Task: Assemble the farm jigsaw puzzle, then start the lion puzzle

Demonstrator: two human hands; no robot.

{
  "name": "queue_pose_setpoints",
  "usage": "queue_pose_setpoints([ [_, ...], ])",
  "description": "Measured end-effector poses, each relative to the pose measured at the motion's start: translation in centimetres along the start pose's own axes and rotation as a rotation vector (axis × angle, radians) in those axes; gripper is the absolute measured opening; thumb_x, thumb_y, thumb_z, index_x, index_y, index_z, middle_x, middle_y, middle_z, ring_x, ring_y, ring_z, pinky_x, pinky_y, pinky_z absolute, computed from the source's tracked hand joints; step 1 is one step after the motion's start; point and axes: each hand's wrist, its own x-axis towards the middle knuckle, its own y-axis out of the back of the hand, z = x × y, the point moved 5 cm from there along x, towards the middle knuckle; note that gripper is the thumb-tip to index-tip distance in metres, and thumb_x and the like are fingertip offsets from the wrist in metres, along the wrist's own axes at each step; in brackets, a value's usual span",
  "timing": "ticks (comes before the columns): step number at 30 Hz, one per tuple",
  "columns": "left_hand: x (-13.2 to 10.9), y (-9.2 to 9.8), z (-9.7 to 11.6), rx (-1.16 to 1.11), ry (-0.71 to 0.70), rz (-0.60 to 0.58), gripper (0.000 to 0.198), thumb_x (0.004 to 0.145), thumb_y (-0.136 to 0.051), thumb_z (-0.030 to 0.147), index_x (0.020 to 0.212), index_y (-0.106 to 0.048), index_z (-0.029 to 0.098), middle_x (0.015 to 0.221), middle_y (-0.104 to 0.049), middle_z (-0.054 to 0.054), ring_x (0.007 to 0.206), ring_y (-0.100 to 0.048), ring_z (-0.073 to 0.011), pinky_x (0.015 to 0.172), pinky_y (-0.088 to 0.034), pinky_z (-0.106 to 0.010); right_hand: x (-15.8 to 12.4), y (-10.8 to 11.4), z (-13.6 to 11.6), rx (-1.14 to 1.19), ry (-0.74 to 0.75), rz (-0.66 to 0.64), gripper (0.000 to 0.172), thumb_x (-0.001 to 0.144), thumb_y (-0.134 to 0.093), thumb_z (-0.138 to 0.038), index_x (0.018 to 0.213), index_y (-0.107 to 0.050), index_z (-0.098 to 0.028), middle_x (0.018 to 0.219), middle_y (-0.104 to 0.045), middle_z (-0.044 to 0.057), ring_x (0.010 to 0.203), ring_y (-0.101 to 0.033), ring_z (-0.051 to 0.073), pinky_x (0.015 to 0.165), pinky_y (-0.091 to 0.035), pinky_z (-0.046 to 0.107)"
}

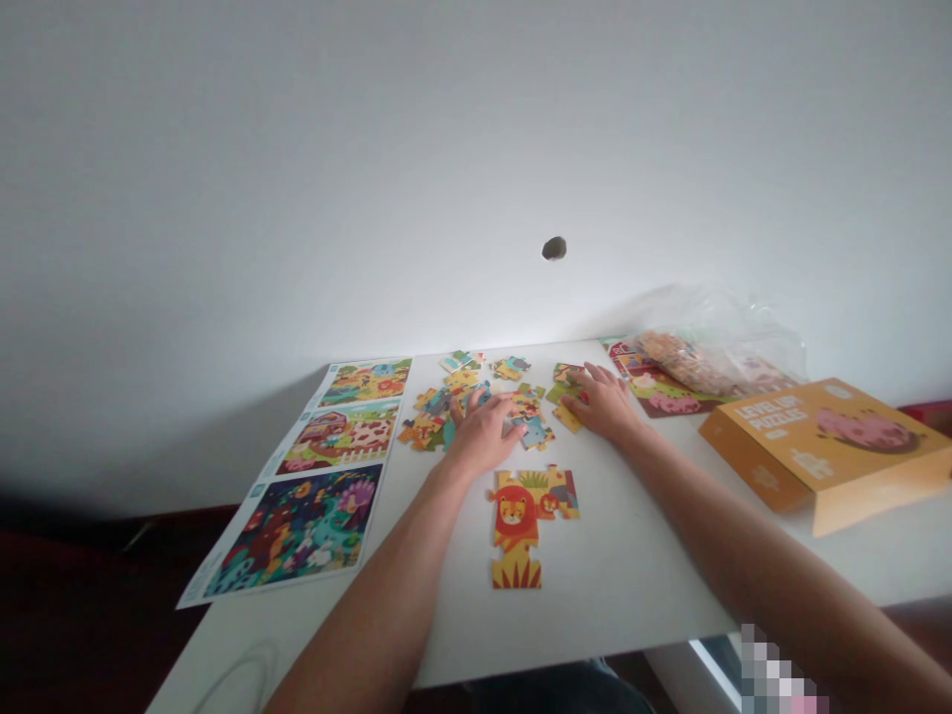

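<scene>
My left hand (482, 428) lies over a loose pile of puzzle pieces (425, 432), its fingers spread and touching them. A little to the right, my right hand (604, 399) rests with fingers apart on a few more puzzle pieces (565, 389), partly covering them. Nearer to me, between my forearms, several joined pieces form a lion picture (516, 526) lying flat on the white table (610, 565). Pieces beneath both hands are partly hidden.
On the left lies a printed sheet (387, 458) with three pictures, overhanging the table's edge. An orange puzzle box (825, 436) stands at the right. Behind it, a clear plastic bag (744, 332) of pieces sits on a farm picture (661, 397). The wall has a hole (554, 248).
</scene>
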Motion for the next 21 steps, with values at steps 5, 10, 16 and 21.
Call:
queue_pose_setpoints([
  [5, -0.01, 0.18, 0.34, -0.012, 0.019, 0.004, 0.023, 0.081, -0.068, 0.04, 0.101, -0.067, 0.029, 0.129, -0.063, -0.004, 0.134, -0.037, -0.0341, 0.114, -0.011, -0.067, 0.09, -0.01, 0.1, 0.018, 0.015, -0.041, 0.031, 0.087, -0.059, -0.047, 0.109, -0.068, -0.028, 0.12, -0.063, 0.008, 0.116, -0.052, 0.03, 0.099, -0.035, 0.049],
  [10, 0.07, 0.2, 0.45, -0.026, 0.011, 0.007, 0.024, 0.082, -0.067, 0.039, 0.105, -0.068, 0.03, 0.126, -0.064, -0.002, 0.131, -0.04, -0.0325, 0.113, -0.013, -0.065, 0.0, 0.07, -0.32, 0.023, 0.055, 0.01, 0.023, 0.082, -0.065, -0.041, 0.099, -0.068, -0.026, 0.123, -0.06, 0.009, 0.115, -0.051, 0.028, 0.099, -0.035, 0.045],
  [16, 0.09, 0.08, 0.39, -0.025, 0.013, 0.006, 0.026, 0.083, -0.067, 0.038, 0.109, -0.068, 0.031, 0.126, -0.064, -0.002, 0.13, -0.04, -0.0322, 0.113, -0.016, -0.063, 0.07, -0.15, -0.48, 0.062, 0.087, -0.024, 0.019, 0.084, -0.063, -0.038, 0.095, -0.065, -0.024, 0.107, -0.066, 0.007, 0.107, -0.054, 0.025, 0.093, -0.037, 0.039],
  [21, 0.09, 0.04, 0.42, -0.031, 0.015, -0.001, 0.027, 0.084, -0.066, 0.038, 0.11, -0.068, 0.032, 0.125, -0.064, -0.002, 0.13, -0.04, -0.0311, 0.113, -0.019, -0.059, 0.21, -0.28, -0.12, 0.062, 0.049, -0.033, 0.027, 0.084, -0.065, -0.043, 0.103, -0.066, -0.025, 0.112, -0.065, 0.008, 0.108, -0.055, 0.025, 0.095, -0.037, 0.04],
])
